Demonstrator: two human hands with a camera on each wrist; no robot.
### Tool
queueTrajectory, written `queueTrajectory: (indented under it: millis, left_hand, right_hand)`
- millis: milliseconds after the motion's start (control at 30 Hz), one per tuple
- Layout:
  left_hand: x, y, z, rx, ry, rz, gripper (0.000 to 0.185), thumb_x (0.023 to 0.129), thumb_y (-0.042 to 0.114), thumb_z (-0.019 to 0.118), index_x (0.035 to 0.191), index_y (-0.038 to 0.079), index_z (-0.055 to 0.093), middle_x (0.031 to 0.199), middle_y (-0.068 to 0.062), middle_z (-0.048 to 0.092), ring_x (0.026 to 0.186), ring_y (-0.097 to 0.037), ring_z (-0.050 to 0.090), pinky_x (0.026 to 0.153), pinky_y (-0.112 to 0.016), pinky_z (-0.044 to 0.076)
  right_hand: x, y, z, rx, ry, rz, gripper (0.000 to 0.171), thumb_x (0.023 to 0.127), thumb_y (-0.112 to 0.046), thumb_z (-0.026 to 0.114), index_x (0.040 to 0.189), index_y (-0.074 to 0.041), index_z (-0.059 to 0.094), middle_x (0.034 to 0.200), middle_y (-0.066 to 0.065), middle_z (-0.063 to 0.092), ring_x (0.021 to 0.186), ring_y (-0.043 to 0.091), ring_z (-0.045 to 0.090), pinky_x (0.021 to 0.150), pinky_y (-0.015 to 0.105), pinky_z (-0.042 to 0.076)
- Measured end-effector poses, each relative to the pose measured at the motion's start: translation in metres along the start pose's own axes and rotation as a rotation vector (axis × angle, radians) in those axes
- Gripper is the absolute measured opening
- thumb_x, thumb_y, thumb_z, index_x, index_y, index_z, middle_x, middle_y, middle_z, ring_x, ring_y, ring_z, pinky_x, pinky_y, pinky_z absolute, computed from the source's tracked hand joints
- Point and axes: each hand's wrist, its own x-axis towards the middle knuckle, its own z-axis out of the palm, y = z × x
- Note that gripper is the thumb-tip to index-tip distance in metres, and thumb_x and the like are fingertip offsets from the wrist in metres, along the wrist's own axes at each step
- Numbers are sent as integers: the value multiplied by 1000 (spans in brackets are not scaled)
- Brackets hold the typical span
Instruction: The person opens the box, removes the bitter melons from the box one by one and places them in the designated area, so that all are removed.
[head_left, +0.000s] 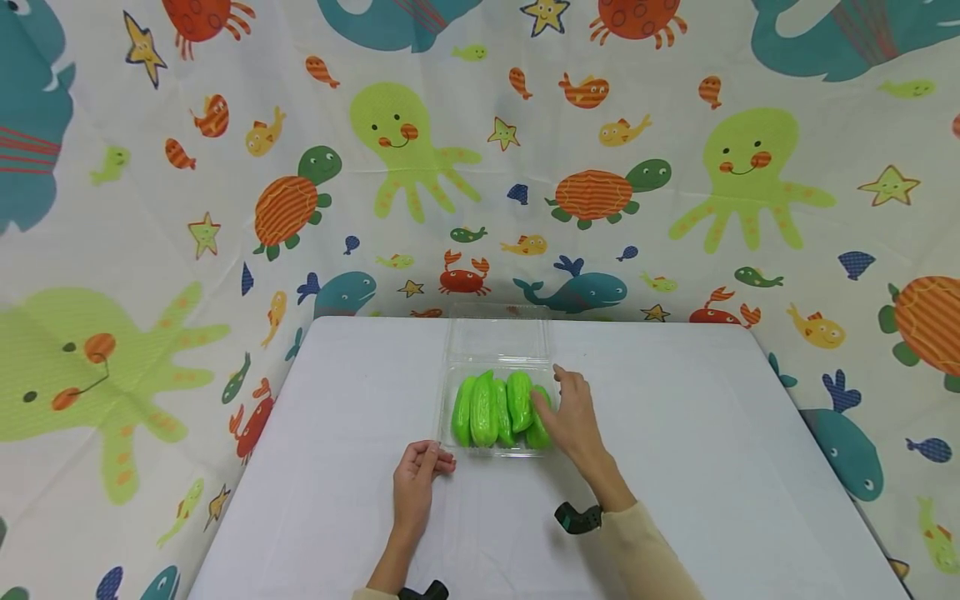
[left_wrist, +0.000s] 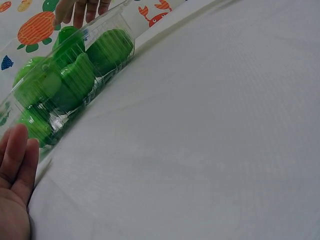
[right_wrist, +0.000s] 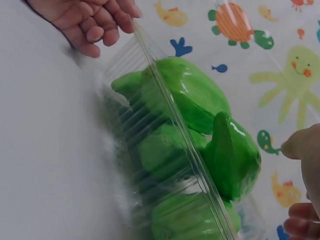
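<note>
A clear plastic clamshell box (head_left: 502, 452) sits on the white table, its lid (head_left: 498, 337) folded back behind it. Several glossy, bright green, elongated ridged vegetables (head_left: 484, 410) lie side by side inside, pointing away from me. One of them (right_wrist: 232, 160) rises above the rim in the right wrist view. My left hand (head_left: 418, 475) is by the box's near left corner, fingertips right at the rim and no vegetable held. Over the right side of the box is my right hand (head_left: 573, 417), thumb and fingers spread, its thumb overlapping the rightmost vegetable (head_left: 538, 425) in the head view.
The white tabletop (head_left: 735, 467) extends on both sides of the box. Behind and around it hangs a cloth (head_left: 465, 125) printed with sea animals. Dark wrist devices, one of them (head_left: 579, 518) below the right hand, are strapped near both hands.
</note>
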Motion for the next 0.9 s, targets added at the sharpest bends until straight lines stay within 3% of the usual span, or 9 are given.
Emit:
queueTrajectory:
  millis: [267, 633, 900]
  left_hand:
    - [0, -1, 0, -15, 1, 3, 26, 103, 20, 58, 109, -5, 58, 86, -12, 71, 76, -14, 73, 80, -27, 63]
    - [0, 0, 1, -8, -3, 11, 31, 103, 21, 58, 110, -8, 57, 87, -14, 72, 75, -13, 73, 79, -27, 63]
    - [0, 2, 2, 2, -7, 20, 32, 104, 21, 56, 110, -10, 56, 88, -18, 71, 75, -14, 73, 78, -25, 63]
  right_hand:
    - [-6, -7, 6, -4, -43, 17, 65, 93, -34, 69, 140, 6, 49, 122, 23, 59, 101, 33, 60, 82, 43, 56]
    - [-11, -14, 16, -4, -70, 50, 67, 92, -36, 70, 139, 6, 50, 123, 25, 58, 108, 38, 63, 91, 52, 57]
    - [-14, -20, 22, -23, -107, 79, 68, 92, -40, 68, 139, 6, 50, 125, 25, 58, 103, 35, 64, 85, 48, 58]
